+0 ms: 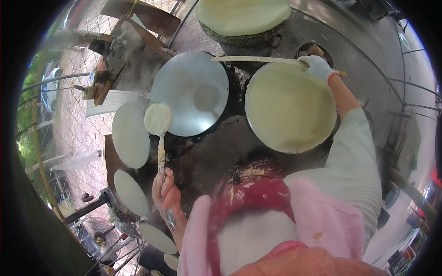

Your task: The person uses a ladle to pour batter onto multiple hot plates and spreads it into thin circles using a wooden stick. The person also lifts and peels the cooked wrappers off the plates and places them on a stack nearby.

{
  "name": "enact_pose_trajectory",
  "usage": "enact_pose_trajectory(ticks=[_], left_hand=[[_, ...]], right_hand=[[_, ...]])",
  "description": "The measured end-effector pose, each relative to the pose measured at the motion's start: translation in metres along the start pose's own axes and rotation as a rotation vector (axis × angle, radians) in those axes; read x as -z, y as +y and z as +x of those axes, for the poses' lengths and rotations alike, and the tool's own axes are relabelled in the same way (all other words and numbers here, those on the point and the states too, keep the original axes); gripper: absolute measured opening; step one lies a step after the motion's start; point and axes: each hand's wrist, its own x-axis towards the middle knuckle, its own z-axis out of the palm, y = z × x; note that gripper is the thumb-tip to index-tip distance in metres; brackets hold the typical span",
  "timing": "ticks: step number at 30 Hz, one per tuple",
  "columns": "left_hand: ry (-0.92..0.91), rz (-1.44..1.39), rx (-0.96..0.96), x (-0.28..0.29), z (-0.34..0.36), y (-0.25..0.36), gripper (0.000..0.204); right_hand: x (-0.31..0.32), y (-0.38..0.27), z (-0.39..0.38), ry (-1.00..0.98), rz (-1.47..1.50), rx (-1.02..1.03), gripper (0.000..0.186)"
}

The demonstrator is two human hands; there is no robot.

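My bare left hand (pixel 168 195) is closed around the handle of a ladle (pixel 158 119). Pale batter coats the ladle's round bowl, which is level with the lower left edge of a shiny round metal pan (pixel 184 87). To the right, a second round pan is covered by a thin, pale yellow sheet of batter (pixel 290 110). My right hand (pixel 316 67), in a white glove, grips a long flat wooden stick (pixel 258 59). The stick lies across the far edge of the sheet and reaches left toward the metal pan.
Several pale round discs (pixel 130 135) stand along the left side. A large pale round mound (pixel 244 16) rests on a dark base at the far side. Wooden boards (pixel 140 18), a chain-link fence (pixel 73 124) and a fan (pixel 99 237) are at the left.
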Motion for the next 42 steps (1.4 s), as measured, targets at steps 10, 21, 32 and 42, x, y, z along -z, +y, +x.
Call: enact_pose_trajectory(ticks=[10,21,32,42], left_hand=[[-0.067,0.054,0.025,0.055,-0.021,0.048,0.03],[-0.087,-0.017,0.027,0.113,-0.052,0.065,0.03],[0.162,0.015,-0.3,0.081,-0.099,0.018,0.026],[0.208,-0.322,-0.548,0.07,-0.127,-0.045,0.029]], right_hand=[[0.009,-0.12,-0.148,0.455,-0.044,0.059,0.032],[0.168,-0.243,-0.133,0.412,-0.257,0.209,0.025],[0.324,-0.257,0.051,0.57,-0.519,0.187,0.024],[0.116,-0.173,0.206,0.703,-0.594,0.334,0.015]])
